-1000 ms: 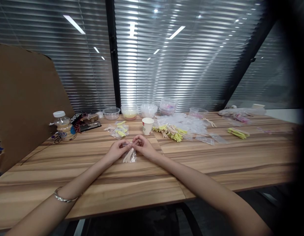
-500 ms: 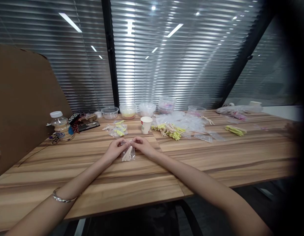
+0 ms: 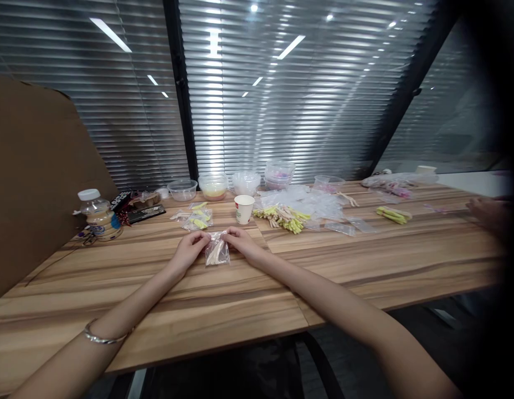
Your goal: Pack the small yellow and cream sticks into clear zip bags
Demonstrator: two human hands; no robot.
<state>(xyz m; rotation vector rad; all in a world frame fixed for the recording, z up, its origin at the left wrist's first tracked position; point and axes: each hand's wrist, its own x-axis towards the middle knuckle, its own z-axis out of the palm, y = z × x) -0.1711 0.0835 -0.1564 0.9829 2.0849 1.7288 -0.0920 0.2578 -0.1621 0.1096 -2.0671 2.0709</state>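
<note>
A small clear plastic bag [image 3: 217,250] with pale, stick-like pieces inside is held just above or on the table in front of me. My left hand [image 3: 191,247] pinches its upper left corner. On the other top corner, the fingers of my right hand [image 3: 242,244] are closed. Just beyond the bag stands a white paper cup [image 3: 244,209]. Filled bags with yellow and pale pieces [image 3: 194,217] lie behind my left hand. To the right of the cup is a heap of yellow-and-pale sticks [image 3: 284,217].
Clear plastic bags [image 3: 311,202] spread behind the heap. Plastic bowls [image 3: 213,186] line the window side. A jar [image 3: 98,215] stands by a cardboard panel [image 3: 41,177] at left. A yellow bundle [image 3: 393,215] lies at right, near another person's hand [image 3: 487,211].
My hands have moved slightly apart along the bag's top edge, so more of it shows between them. At the far right the other person's hand shows more clearly. The view shifted a little.
</note>
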